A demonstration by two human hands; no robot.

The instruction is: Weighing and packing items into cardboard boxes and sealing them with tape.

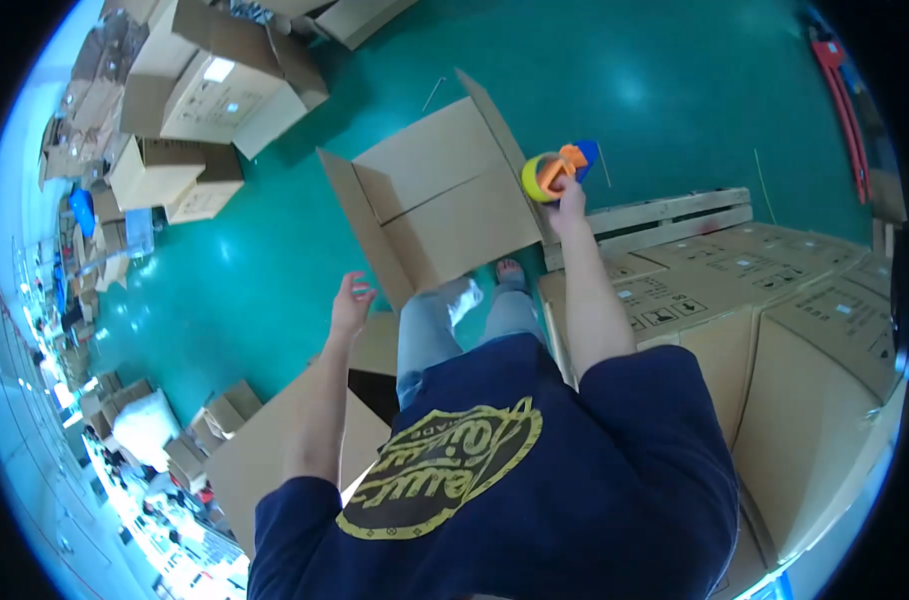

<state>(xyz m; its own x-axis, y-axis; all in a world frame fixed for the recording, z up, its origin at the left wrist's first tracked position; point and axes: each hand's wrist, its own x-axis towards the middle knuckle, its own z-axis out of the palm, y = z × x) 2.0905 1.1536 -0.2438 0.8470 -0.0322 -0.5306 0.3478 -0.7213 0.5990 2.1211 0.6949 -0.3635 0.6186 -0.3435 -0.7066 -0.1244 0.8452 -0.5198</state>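
My right hand (568, 200) grips a tape dispenser (573, 160) with orange and blue parts and a yellow roll of tape. It is at the right side of an open cardboard box (455, 190) standing on the floor ahead of my feet. Inside the box a seam runs across the brown panels, and flaps stand out at its left and right sides. Near the box's lower left flap (365, 230), my left hand (353, 302) hangs with fingers apart and slightly curled, holding nothing.
Printed closed cartons (705, 280) are stacked at my right, next to a wooden pallet (655, 222). Another carton (285, 430) stands by my left arm. Open boxes (225, 90) sit at the far left. A red pallet-jack-like frame (843, 110) lies at far right on the green floor (655, 80).
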